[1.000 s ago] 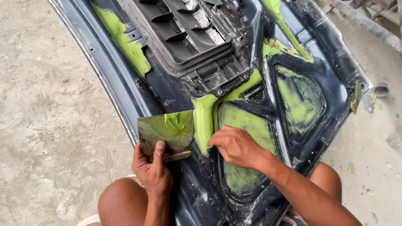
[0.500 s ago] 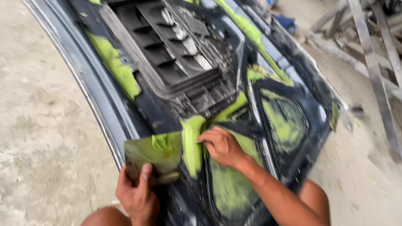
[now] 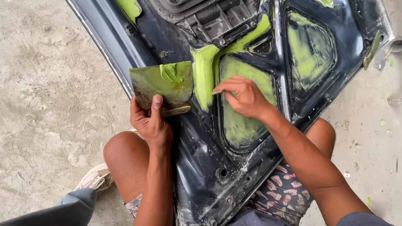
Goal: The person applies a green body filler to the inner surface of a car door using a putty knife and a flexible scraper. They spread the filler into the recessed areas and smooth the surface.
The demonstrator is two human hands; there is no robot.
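Green filler (image 3: 240,121) partly spread over dark car panel (image 3: 201,167) — left hand (image 3: 151,121) gripping loaded board (image 3: 162,83), right hand (image 3: 243,97) pinching small spreader, bare patches remaining.

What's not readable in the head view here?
Spreader in the right hand: only a thin edge shows at the fingertips; the fingers hide the rest.
Dark panel: its upper part is cut off by the top edge.
Mixing board in the left hand: its underside faces away.
Small bits on the floor: too small to identify.
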